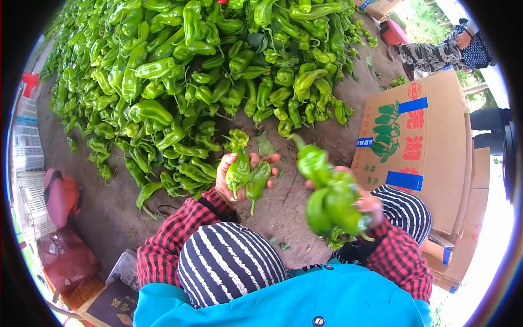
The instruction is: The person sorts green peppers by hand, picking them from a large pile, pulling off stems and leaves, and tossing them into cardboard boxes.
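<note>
In the head view, my left hand point(222, 179) is closed around a few green peppers point(238, 173), which hang with their tips down across the palm and fingers. My right hand point(371, 206) grips a bunch of several larger green peppers point(340, 203); motion smears this hand and its bunch a little. Both hands are held above my knees, apart from each other. Just beyond them rises a big heap of green peppers point(180, 71), its nearest ones lying loose on the ground.
To the right stands a printed cardboard box point(436, 136) with blue tape. White plastic crates point(30, 147), a red and grey bag-like item point(61, 197) and a maroon bag point(66, 256) are at left. Another person point(436, 54) sits at upper right, near a red stool-like object point(393, 32).
</note>
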A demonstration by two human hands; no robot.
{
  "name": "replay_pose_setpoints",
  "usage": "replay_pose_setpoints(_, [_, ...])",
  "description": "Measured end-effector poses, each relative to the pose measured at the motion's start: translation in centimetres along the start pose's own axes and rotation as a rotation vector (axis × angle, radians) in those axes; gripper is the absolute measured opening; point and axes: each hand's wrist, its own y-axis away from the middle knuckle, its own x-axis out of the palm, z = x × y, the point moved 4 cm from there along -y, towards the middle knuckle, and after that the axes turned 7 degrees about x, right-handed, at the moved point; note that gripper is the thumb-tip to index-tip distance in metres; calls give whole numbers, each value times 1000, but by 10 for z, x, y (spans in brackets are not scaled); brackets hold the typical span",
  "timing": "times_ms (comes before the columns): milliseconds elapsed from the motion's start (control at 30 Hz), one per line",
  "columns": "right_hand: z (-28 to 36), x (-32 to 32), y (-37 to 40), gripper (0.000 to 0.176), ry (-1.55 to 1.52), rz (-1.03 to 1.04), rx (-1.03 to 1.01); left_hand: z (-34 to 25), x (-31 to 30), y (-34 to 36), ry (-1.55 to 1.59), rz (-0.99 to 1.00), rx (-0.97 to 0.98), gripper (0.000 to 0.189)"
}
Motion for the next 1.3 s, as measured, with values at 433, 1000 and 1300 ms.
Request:
replay_pose_setpoints(433, [140, 76, 190, 66, 1101, -666, -722, 15, -7, 8, -226, -192, 37, 41])
replay_pose_setpoints(1000, [235, -52, 291, 53, 1282, -1344, -794, 12, -26, 13, -197, -269, -2, 36])
replay_pose_setpoints(1300, [186, 33, 198, 41, 1339, -1202, -867, 22, -47, 17, -402, -548, -216, 44])
